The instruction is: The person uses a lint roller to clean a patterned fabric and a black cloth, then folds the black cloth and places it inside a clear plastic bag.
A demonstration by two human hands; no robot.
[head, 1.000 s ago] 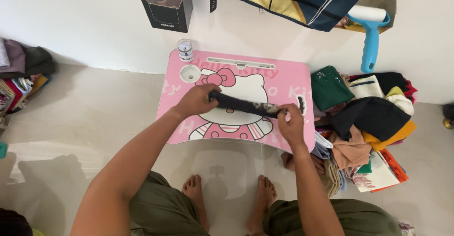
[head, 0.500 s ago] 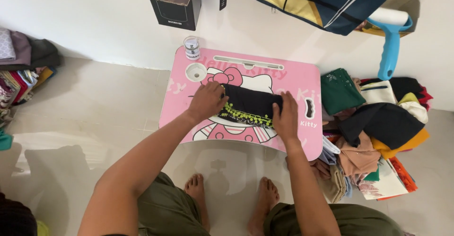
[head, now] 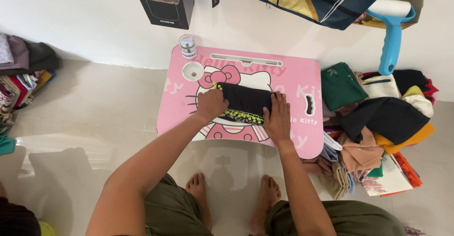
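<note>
Cloth: your folded black cloth [head: 246, 102] with yellow-green trim lay on the pink lap table [head: 302, 82].
Left hand [head: 211, 104]: pressed flat on its left end.
Right hand [head: 277, 118]: flat, fingers spread, on its right end.

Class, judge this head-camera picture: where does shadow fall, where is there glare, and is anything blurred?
Head view: even daylight; a soft shadow lies on the floor at lower left; the glossy tiles mirror the pink lap table near the feet; both hands, left hand and right hand, and the black cloth look sharp.
</note>
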